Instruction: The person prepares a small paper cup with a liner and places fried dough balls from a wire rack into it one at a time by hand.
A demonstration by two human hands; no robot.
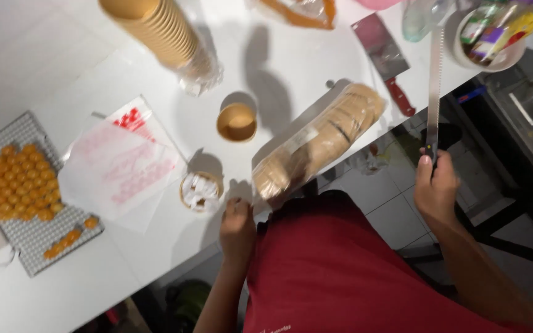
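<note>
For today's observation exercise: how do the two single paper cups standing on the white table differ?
The upper paper cup looks empty, showing its tan inside; the lower paper cup is filled with white pieces. The upper cup stands alone mid-table; the lower cup sits near the table edge, close to the left hand. Both are round, brownish and upright.

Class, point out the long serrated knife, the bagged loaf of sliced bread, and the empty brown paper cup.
Long serrated steel knife [435,80], head view, mid-blade.
Bagged loaf of sliced bread [322,140], head view, middle of the bag.
Empty brown paper cup [237,121], head view, inside bottom.
</note>
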